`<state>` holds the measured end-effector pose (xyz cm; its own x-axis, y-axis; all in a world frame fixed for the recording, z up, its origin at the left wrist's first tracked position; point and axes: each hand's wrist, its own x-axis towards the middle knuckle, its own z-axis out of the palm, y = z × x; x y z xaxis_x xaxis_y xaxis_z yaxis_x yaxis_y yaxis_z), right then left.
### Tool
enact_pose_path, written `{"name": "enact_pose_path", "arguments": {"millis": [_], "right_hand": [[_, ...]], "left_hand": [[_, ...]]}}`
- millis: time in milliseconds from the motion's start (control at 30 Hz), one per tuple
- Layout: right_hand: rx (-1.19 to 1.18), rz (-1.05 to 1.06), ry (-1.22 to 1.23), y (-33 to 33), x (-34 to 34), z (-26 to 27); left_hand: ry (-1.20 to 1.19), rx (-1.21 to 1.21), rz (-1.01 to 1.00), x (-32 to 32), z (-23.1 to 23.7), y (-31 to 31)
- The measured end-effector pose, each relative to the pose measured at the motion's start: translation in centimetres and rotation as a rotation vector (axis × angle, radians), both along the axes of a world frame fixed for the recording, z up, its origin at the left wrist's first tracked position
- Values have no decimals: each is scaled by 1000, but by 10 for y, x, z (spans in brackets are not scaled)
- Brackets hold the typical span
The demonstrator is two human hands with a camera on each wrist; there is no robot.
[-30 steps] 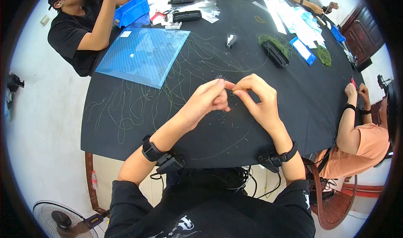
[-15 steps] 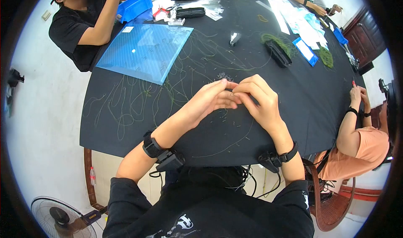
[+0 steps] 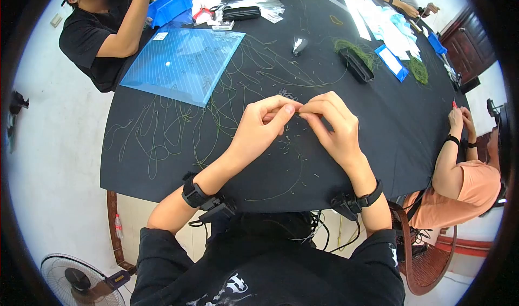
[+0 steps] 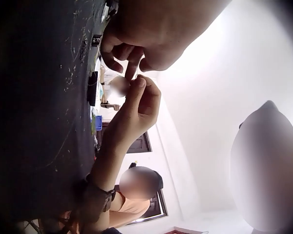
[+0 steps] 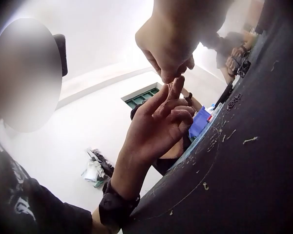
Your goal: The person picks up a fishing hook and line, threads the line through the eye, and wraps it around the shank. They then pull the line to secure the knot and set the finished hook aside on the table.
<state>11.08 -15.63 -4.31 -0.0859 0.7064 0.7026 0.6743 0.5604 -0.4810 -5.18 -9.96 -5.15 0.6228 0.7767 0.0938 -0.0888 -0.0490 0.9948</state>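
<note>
My left hand (image 3: 260, 129) and right hand (image 3: 336, 123) meet fingertip to fingertip above the black table. In the left wrist view, the right hand's thumb and forefinger (image 4: 139, 84) pinch together at the tip of a left finger. The left thumb and forefinger (image 5: 175, 87) come together there too. Between them is a tiny piece, mostly hidden, which looks like a fish hook with thin greenish fishing line; I cannot tell which hand grips which part. Just beyond the fingers lies a small heap of dark hooks (image 3: 286, 95). A thin line (image 3: 296, 184) curves across the cloth below.
Tangled green lines (image 3: 162, 133) spread to the left beside a blue translucent board (image 3: 184, 63). A black case (image 3: 357, 67) with green line and a small clear bag (image 3: 298, 46) lie further back. Short line scraps (image 3: 288, 144) dot the cloth. Other people sit around the table.
The left fingers, spread out half a second ago, have folded in, and the left thumb has come to the right fingertips. The right hand stays nearly in place.
</note>
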Motion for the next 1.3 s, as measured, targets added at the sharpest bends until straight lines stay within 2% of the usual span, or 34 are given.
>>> {"name": "enact_pose_path", "arguments": {"millis": [367, 567, 667, 767, 867, 1067, 1167, 1300], "right_hand": [[-68, -44, 84, -2, -5, 4], [-29, -26, 4, 0, -2, 1], [-23, -5, 49, 0, -2, 1], [-127, 3, 301, -4, -8, -3], [-109, 22, 238, -3, -5, -5], [-89, 40, 308, -3, -4, -5], [-77, 39, 308, -3, -3, -5], [-82, 34, 295, -3, -3, -5]], "left_hand": [[28, -85, 33, -2, 6, -4], [26, -129, -51, -6, 3, 2], [-27, -172, -26, -5, 1, 2], [-48, -197, -27, -7, 5, 2], [-47, -180, 24, -5, 10, -1], [14, -3, 26, -7, 1, 4], [20, 1, 25, -7, 3, 3], [-58, 35, 61, -5, -1, 3]]}}
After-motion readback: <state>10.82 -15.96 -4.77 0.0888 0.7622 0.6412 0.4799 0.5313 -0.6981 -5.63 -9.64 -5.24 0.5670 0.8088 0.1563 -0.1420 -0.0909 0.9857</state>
